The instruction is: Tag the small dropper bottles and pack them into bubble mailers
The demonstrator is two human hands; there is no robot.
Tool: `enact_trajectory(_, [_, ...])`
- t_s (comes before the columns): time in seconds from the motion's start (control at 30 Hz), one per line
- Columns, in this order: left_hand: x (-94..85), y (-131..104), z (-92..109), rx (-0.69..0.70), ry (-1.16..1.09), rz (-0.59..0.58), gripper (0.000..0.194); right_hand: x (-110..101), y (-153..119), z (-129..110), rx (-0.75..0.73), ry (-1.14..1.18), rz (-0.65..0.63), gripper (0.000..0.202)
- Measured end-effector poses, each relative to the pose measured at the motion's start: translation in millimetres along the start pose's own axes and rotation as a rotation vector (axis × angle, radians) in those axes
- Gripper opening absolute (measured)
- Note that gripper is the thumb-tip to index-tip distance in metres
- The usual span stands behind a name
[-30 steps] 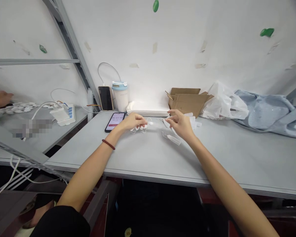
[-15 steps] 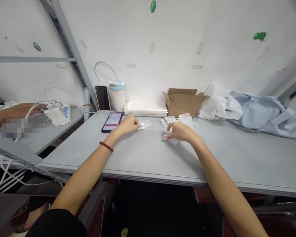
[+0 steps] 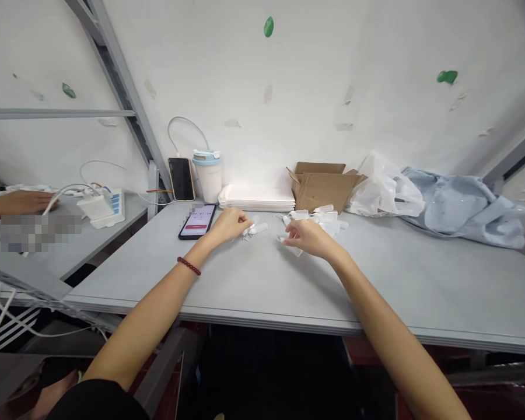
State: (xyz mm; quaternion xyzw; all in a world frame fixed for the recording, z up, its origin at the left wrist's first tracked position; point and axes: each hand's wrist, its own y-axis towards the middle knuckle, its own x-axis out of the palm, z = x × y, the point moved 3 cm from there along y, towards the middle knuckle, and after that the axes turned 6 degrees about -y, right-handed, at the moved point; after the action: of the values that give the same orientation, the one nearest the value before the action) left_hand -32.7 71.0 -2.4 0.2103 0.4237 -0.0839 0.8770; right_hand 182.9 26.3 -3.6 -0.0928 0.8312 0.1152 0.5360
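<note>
My left hand (image 3: pixel 231 225) is closed in a pinch at a small cluster of white tags (image 3: pixel 257 228) with thin looped strings, which poke out beyond the fingertips. How firmly it grips them is partly hidden by the fingers. To the right, my right hand (image 3: pixel 307 236) pinches one white tag (image 3: pixel 294 251) just over the table, with the tag hanging below the fingers. Behind that hand a loose pile of similar white tags (image 3: pixel 328 216) lies in front of an open cardboard box (image 3: pixel 321 189).
A phone with a running timer (image 3: pixel 196 221) lies left of my left hand. Behind stand another phone (image 3: pixel 181 179), a lidded cup (image 3: pixel 209 178) and a white stack (image 3: pixel 258 198). A plastic bag (image 3: pixel 382 189) and blue cloth (image 3: pixel 468 204) lie right. Another person's hand (image 3: pixel 26 202) is far left.
My right hand has shifted slightly left with the tag, and its fingers have closed more. My left hand stays by its cluster. The whole view has tilted slightly.
</note>
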Motion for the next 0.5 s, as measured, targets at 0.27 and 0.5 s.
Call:
enact_trajectory(0.27, [6.7, -5, 13, 0.035, -0.092, -0.041, 0.029, 7, 2, 0, -0.08, -0.106, -0.065, 0.008])
enact_trajectory(0.5, [14.5, -10, 19, -0.032, -0.229, -0.216, 0.035, -2, 5, -8, -0.112, 0.139, 0.187, 0.021])
